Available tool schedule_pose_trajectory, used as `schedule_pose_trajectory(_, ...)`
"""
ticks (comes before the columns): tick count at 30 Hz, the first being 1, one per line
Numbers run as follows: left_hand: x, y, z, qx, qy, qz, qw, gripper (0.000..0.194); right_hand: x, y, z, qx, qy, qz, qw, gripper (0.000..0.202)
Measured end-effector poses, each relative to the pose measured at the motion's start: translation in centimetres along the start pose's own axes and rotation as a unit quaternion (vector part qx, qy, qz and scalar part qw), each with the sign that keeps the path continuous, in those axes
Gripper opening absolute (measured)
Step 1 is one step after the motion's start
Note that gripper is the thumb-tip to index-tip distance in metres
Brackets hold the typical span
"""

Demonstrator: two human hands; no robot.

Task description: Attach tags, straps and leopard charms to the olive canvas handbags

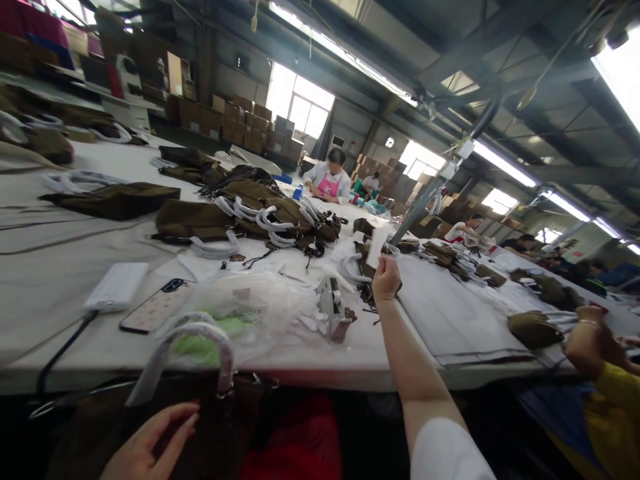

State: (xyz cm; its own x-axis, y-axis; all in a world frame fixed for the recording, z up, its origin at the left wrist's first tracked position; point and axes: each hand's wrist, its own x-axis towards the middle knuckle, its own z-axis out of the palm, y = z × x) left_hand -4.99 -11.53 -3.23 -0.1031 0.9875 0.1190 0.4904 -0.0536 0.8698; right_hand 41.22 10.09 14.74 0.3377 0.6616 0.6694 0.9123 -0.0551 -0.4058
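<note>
My right hand (386,279) reaches out over the table, thumb and fingers pinched on a white paper card (379,245) held upright. Low at the left, my left hand (153,443) holds nothing visible, with its thumb and index finger slightly apart. Close by it, a dark handbag (200,417) rests at the table's front edge, its arched handles (227,350) wrapped in whitish covering. Behind the handles lies a clear plastic bag (265,300) with something light green (233,327) in or under it. A grey tape dispenser (334,310) stands to its right.
A phone (157,305) and a white power bank (117,287) with a black cable lie at left. Olive bags (195,219) with wrapped handles cover the table beyond. A slanted metal pole (417,210) rises past my right hand. A co-worker's arm (590,340) is at far right.
</note>
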Motion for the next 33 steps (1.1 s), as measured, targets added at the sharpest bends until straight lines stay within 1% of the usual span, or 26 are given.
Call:
schedule_pose_trajectory(1, 0.0, 1.3, -0.3, 0.024, 0.018, 0.030, 0.999, 0.037, -0.6, -1.6, -1.1, 0.025, 0.000, -0.044, 0.999, 0.035)
schedule_pose_trajectory(2, 0.0, 2.8, -0.7, 0.050, 0.045, 0.065, 0.996, 0.041, -1.8, -3.3, -2.2, 0.060, -0.019, -0.105, 0.992, 0.032)
schedule_pose_trajectory(3, 0.0, 4.5, -1.2, 0.082, 0.065, 0.117, 0.988, 0.047, -3.3, -5.1, -3.3, 0.096, -0.064, -0.170, 0.979, 0.028)
schedule_pose_trajectory(4, 0.0, 6.2, -1.7, 0.110, 0.105, 0.179, 0.972, 0.052, -5.2, -7.0, -4.5, 0.126, -0.144, -0.229, 0.954, 0.025)
schedule_pose_trajectory(5, 0.1, 7.8, -2.1, 0.135, 0.128, 0.219, 0.958, 0.061, -7.2, -8.9, -5.7, 0.154, -0.235, -0.273, 0.920, 0.021)
schedule_pose_trajectory(6, 0.3, 9.2, -2.6, 0.150, 0.147, 0.253, 0.944, 0.075, -9.3, -10.6, -7.0, 0.180, -0.330, -0.306, 0.875, 0.019)
schedule_pose_trajectory(7, 0.5, 10.4, -3.0, 0.153, 0.150, 0.269, 0.939, 0.090, -11.3, -12.1, -8.3, 0.211, -0.422, -0.333, 0.816, 0.018)
schedule_pose_trajectory(8, 0.7, 11.3, -3.4, 0.140, 0.131, 0.295, 0.936, 0.100, -13.0, -13.4, -9.4, 0.249, -0.500, -0.349, 0.752, 0.017)
schedule_pose_trajectory(9, 0.8, 11.8, -3.8, 0.115, 0.083, 0.304, 0.942, 0.100, -14.5, -14.3, -10.2, 0.290, -0.559, -0.355, 0.691, 0.016)
schedule_pose_trajectory(10, 0.9, 12.1, -4.2, 0.079, 0.005, 0.294, 0.953, 0.088, -15.8, -14.8, -10.7, 0.334, -0.597, -0.349, 0.641, 0.016)
schedule_pose_trajectory(11, 1.0, 12.2, -4.5, 0.040, -0.091, 0.266, 0.959, 0.066, -16.9, -15.0, -10.7, 0.375, -0.615, -0.330, 0.610, 0.017)
schedule_pose_trajectory(12, 1.0, 12.0, -4.9, 0.004, -0.182, 0.222, 0.958, 0.041, -17.9, -15.0, -10.2, 0.411, -0.617, -0.294, 0.603, 0.018)
schedule_pose_trajectory(13, 1.0, 11.6, -5.4, -0.021, -0.253, 0.174, 0.951, 0.024, -18.9, -14.7, -9.3, 0.436, -0.607, -0.241, 0.619, 0.020)
schedule_pose_trajectory(14, 1.0, 11.0, -5.9, -0.033, -0.289, 0.128, 0.948, 0.020, -19.9, -14.2, -8.0, 0.444, -0.588, -0.175, 0.653, 0.022)
schedule_pose_trajectory(15, 1.0, 10.3, -6.5, -0.034, -0.292, 0.089, 0.952, 0.022, -20.9, -13.7, -6.4, 0.432, -0.568, -0.106, 0.693, 0.025)
schedule_pose_trajectory(16, 1.1, 9.3, -7.3, -0.026, -0.269, 0.053, 0.961, 0.023, -22.0, -13.2, -4.8, 0.405, -0.551, -0.045, 0.729, 0.026)
schedule_pose_trajectory(17, 1.2, 8.3, -8.1, -0.014, -0.231, 0.016, 0.973, 0.024, -23.2, -12.8, -3.2, 0.370, -0.544, 0.001, 0.753, 0.024)
schedule_pose_trajectory(18, 1.4, 7.2, -8.9, 0.000, -0.196, -0.023, 0.980, 0.027, -24.4, -12.5, -1.7, 0.338, -0.548, 0.033, 0.764, 0.022)
schedule_pose_trajectory(19, 1.6, 6.0, -9.8, 0.018, -0.175, -0.063, 0.982, 0.031, -25.7, -12.4, -0.4, 0.313, -0.564, 0.055, 0.762, 0.019)
schedule_pose_trajectory(20, 1.8, 4.9, -10.7, 0.039, -0.172, -0.101, 0.979, 0.035, -27.0, -12.4, 0.7, 0.296, -0.586, 0.075, 0.751, 0.020)
schedule_pose_trajectory(21, 2.0, 4.0, -11.4, 0.061, -0.188, -0.132, 0.971, 0.039, -28.3, -12.6, 1.6, 0.285, -0.604, 0.094, 0.738, 0.024)
schedule_pose_trajectory(23, 2.4, 2.5, -12.5, 0.099, -0.251, -0.174, 0.947, 0.041, -30.6, -13.4, 2.8, 0.276, -0.621, 0.120, 0.724, 0.029)
schedule_pose_trajectory(25, 2.6, 1.7, -12.8, 0.121, -0.313, -0.188, 0.923, 0.040, -32.6, -14.5, 3.5, 0.290, -0.607, 0.137, 0.727, 0.030)
schedule_pose_trajectory(27, 2.7, 1.5, -12.4, 0.132, -0.339, -0.186, 0.913, 0.040, -34.0, -15.6, 3.8, 0.311, -0.579, 0.152, 0.738, 0.030)
schedule_pose_trajectory(29, 2.8, 1.5, -11.5, 0.128, -0.348, -0.175, 0.912, 0.041, -34.8, -16.5, 3.9, 0.298, -0.556, 0.149, 0.761, 0.030)
schedule_pose_trajectory(33, 2.9, 1.5, -9.7, 0.083, -0.377, -0.144, 0.911, 0.040, -34.9, -17.4, 3.6, 0.154, -0.533, 0.054, 0.830, 0.029)
